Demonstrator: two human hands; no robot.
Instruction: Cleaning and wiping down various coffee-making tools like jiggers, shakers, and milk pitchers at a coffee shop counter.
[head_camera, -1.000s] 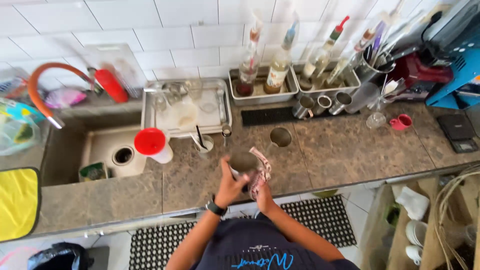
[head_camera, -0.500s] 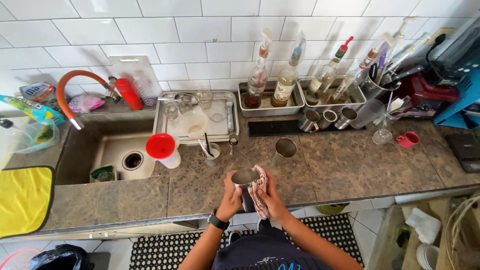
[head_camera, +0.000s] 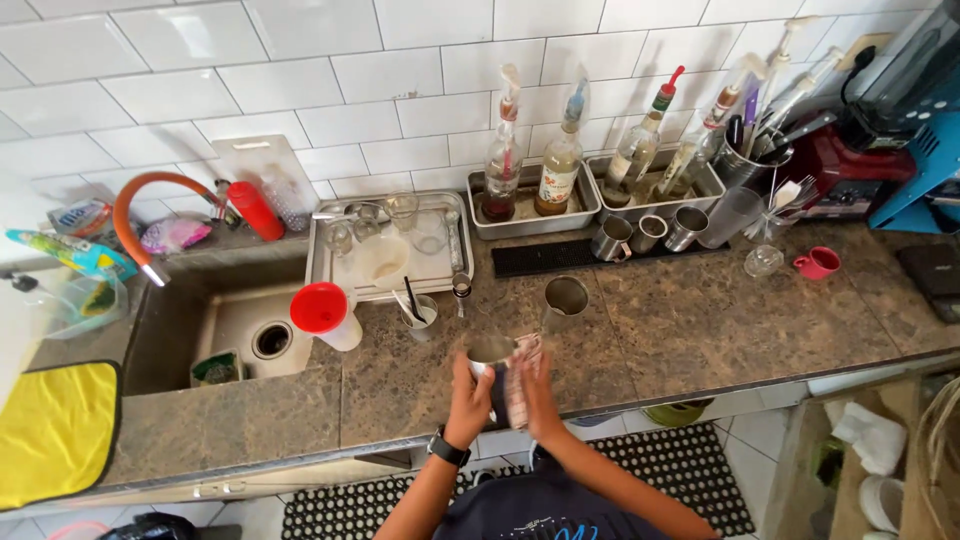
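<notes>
The left hand (head_camera: 470, 395) is now gripping the metal cup (head_camera: 489, 352) closer in while the right hand (head_camera: 532, 385) is pressing a cloth (head_camera: 517, 385) against it, so the wiping is continuing.

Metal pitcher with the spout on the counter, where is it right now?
In the head view the metal pitcher stands alone at the counter's middle, just beyond the right hand and in front of the black bar mat.

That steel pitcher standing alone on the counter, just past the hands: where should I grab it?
Take the steel pitcher around its outer wall, below the rim, coming from the near right side. It stands upright with its mouth open upward and bare counter on that side. I cannot make out a handle, so wrap the fingers round the body.
</notes>
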